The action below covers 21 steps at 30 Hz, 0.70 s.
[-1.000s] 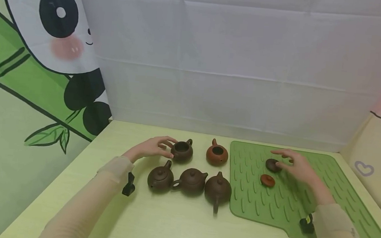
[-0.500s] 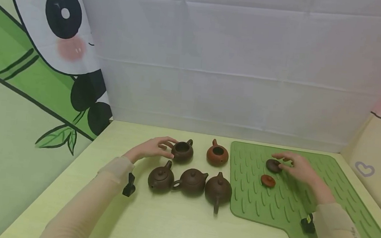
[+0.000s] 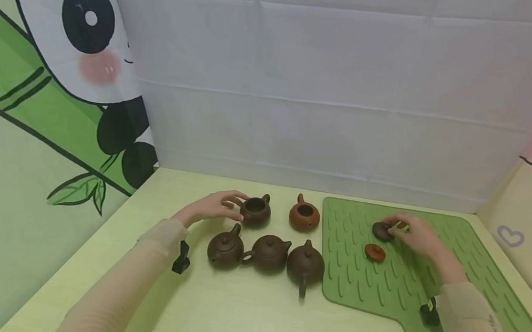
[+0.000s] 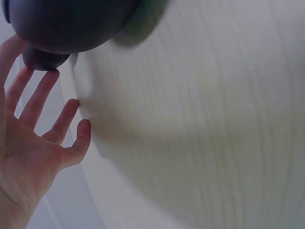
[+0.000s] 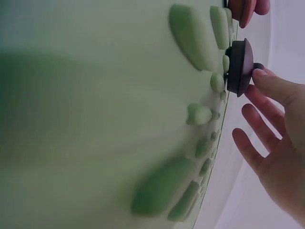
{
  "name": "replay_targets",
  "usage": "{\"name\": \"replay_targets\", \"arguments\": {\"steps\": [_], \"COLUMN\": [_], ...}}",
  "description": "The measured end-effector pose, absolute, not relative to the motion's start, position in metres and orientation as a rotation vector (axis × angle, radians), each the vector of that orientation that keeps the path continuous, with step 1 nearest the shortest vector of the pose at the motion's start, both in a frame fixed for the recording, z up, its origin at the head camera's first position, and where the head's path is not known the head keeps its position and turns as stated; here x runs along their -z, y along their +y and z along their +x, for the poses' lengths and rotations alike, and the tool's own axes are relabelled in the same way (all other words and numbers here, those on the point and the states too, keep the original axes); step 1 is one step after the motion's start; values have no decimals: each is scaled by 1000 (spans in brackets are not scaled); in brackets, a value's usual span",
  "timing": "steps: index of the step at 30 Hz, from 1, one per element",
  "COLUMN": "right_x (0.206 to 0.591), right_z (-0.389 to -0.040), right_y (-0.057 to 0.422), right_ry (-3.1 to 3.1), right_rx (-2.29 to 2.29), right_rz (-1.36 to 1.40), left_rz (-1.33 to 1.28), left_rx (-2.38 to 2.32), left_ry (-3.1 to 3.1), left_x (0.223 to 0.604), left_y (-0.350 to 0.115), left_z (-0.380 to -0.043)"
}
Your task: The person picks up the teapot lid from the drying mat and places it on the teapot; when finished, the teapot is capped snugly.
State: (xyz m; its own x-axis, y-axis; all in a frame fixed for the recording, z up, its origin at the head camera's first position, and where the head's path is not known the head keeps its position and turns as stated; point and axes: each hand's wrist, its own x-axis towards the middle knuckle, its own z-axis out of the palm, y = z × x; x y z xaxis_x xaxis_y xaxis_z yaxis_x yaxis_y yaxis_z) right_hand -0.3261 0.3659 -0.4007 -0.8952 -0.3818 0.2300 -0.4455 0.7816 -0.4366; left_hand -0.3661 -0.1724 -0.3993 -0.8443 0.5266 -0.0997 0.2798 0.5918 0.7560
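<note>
At the back left of the table, my left hand (image 3: 215,206) reaches to an unlidded dark brown teapot (image 3: 255,212). Its thumb and fingertips are at the pot's left side, the fingers loosely spread in the left wrist view. My right hand (image 3: 416,234), over the green mat (image 3: 351,279), pinches the knob of a dark brown teapot lid (image 5: 240,67) between thumb and index finger, the other fingers fanned out. The lid sits low at the mat's ridges. A reddish lid (image 3: 375,252) lies nearer on the mat. Right of the dark pot stands an open reddish teapot (image 3: 304,218).
In front of the open pots is a row of lidded dark teapots: a left one (image 3: 225,250), a middle one (image 3: 270,254) and a right one (image 3: 305,267) close to the mat's left edge. A white cloth backdrop (image 3: 319,97) rises behind the table.
The right index finger and thumb have come together on the dark lid's knob. The left hand stays at the open dark teapot, and the pots have not moved.
</note>
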Motion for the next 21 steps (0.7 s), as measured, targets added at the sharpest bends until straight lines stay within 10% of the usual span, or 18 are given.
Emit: {"name": "replay_targets", "arguments": {"steps": [21], "right_x": [376], "right_z": [-328], "right_y": [345], "right_ry": [-2862], "right_rx": [-652], "right_rz": [640], "left_rz": [673], "left_rx": [-1123], "left_ry": [2510], "left_x": [398], "left_y": [-170], "left_z": [-365]}}
